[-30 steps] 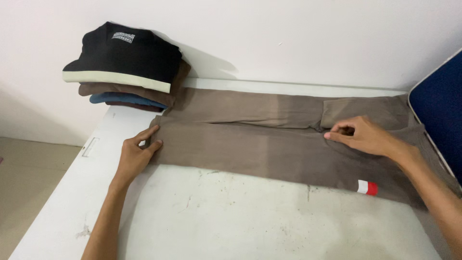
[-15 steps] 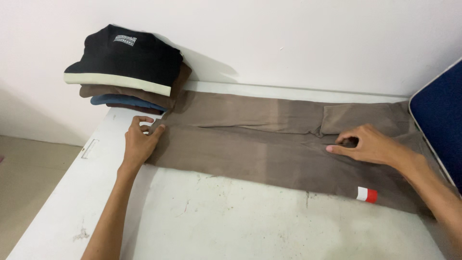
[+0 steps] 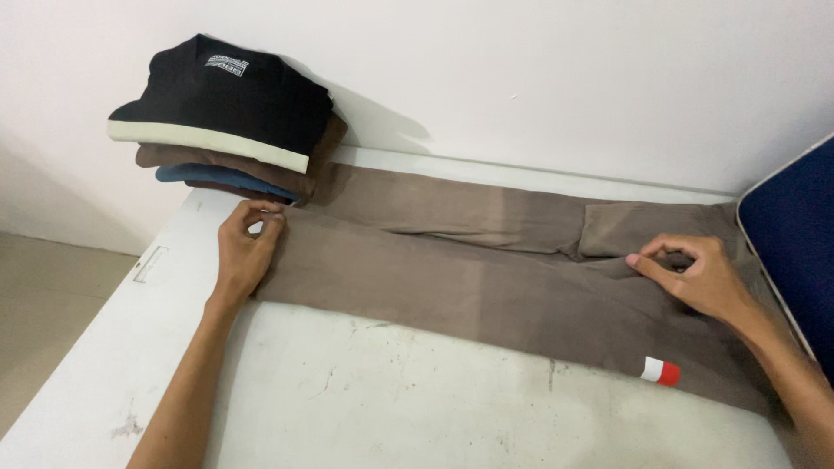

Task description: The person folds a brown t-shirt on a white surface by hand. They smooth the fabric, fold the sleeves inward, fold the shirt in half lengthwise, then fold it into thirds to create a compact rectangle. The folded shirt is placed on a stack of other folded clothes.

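White and scuffed, the table (image 3: pixel 417 408) stands against a pale wall. Brown trousers (image 3: pixel 486 278) lie flat along it, beside a stack of folded clothes (image 3: pixel 226 122). Left hand (image 3: pixel 245 254) pinches their hem; right hand (image 3: pixel 704 276) pinches their crotch.

Blue panel (image 3: pixel 795 234) cut off by right edge. Right forearm runs out at bottom right corner. Trouser waist end (image 3: pixel 738 365) partly under right hand (image 3: pixel 699 278). Lower garments in stack (image 3: pixel 221 169) mostly hidden beneath black top (image 3: pixel 230 95).
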